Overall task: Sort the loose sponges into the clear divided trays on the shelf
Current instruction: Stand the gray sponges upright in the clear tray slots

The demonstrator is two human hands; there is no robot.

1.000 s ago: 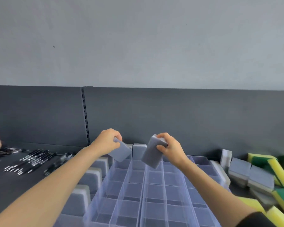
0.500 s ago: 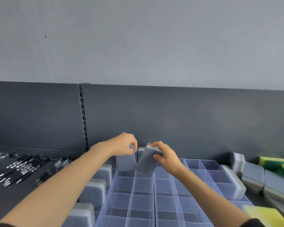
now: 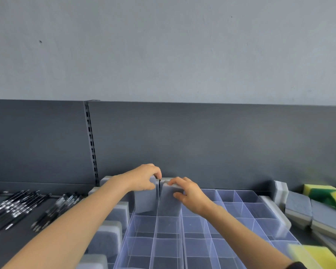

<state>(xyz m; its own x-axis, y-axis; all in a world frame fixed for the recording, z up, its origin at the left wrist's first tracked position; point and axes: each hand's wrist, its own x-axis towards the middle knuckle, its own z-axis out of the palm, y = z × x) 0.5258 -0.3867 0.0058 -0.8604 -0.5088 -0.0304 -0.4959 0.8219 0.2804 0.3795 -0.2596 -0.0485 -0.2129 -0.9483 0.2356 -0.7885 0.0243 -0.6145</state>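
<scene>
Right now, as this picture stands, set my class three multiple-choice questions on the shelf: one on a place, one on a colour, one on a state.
1. Where do the pens lie?
A. left of the trays
B. inside the trays
C. right of the trays

2. What colour are the left sponge and the right sponge?
A. yellow
B. grey
C. red

3. What are the left hand and the right hand doing?
A. both hang free
B. only one holds a sponge
C. each holds a sponge

Answers:
1 A: the pens lie in a spread to the left of the trays.
2 B: both held sponges are grey.
3 C: each hand grips one sponge, upright at the back row of a tray.
</scene>
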